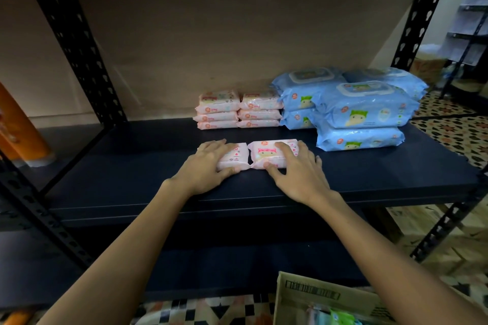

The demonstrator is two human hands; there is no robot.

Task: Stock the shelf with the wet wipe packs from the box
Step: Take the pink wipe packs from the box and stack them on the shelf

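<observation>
Closest to you, at the bottom right, the cardboard box [324,298] sits open on the tiled floor [200,309] with a few packs showing inside – too blurry to tell how many.

Up from there, both your arms reach onto the dark shelf [132,179]. Your left hand [211,166] lies over a small pink pack [237,157], fingers spread across the top and thumb against its near edge. Your right hand [298,169] does the same on a second pink pack [266,157], fingers over the top and right end, thumb at the front edge. The two packs lie flat, end to end, touching in the middle.

Behind them, near the back, you've got two pink stacks [237,109] side by side, three packs each. Just to their right are the big blue packs [361,113] – one stack of two nearer the front, more piled behind it.

Far left, on the next shelf over, something orange [23,129] stands there; can't tell what.
</observation>
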